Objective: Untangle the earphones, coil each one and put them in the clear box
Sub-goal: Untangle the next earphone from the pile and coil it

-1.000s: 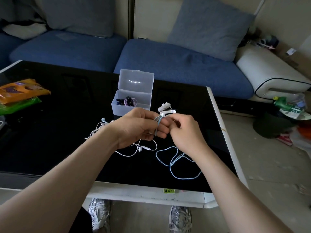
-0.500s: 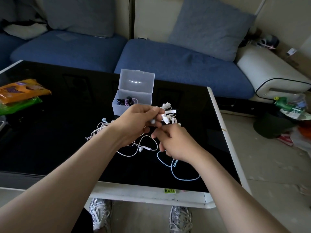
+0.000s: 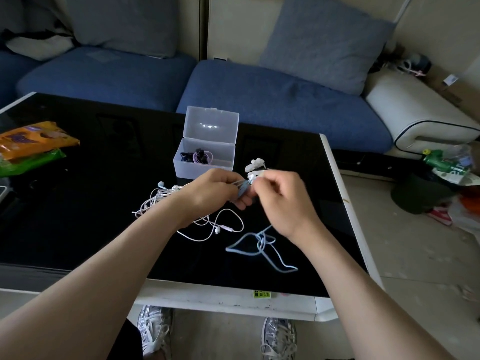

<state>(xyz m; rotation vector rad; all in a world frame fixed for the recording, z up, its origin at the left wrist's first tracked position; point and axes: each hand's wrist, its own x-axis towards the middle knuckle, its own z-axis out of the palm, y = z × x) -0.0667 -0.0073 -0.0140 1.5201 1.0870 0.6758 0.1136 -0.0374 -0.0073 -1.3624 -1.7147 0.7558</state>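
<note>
- Nearest to you, below the edge of the worktop (image 3: 78, 157), two grey sneakers (image 3: 154, 331) with white laces stand on the floor.
- On the black worktop, close to its front edge, the loose end of one blue earphone cable (image 3: 262, 249) lies in a few crossed loops, and from there it rises behind your right wrist.
- To the left of it one white earphone cable (image 3: 223, 227) lies in open curves, with a bud and a small remote near its middle; it goes into a white tangle (image 3: 155, 201) beside your left forearm. How many earphones are in this tangle I cannot tell.
- Your left hand (image 3: 215, 193) is above the worktop, its fingers closed around a small bundle of blue cable turns (image 3: 242, 190).
- Your right hand (image 3: 283, 201) meets the left one; its fingers are bent in and pinch the cable just beside the bundle. This hand is a little blurred, so the exact grip is not clear.
- Just behind the two hands some white earbud pieces (image 3: 255, 165) show; their number I cannot count.
- Behind them stands one clear box (image 3: 205, 165), its lid upright and open. Inside lies one purple coil with dark parts (image 3: 198, 157).
- At the far left, two snack bags (image 3: 28, 141) lie stacked, orange over green.
- Farthest is a blue sofa (image 3: 272, 100) with two grey cushions.
</note>
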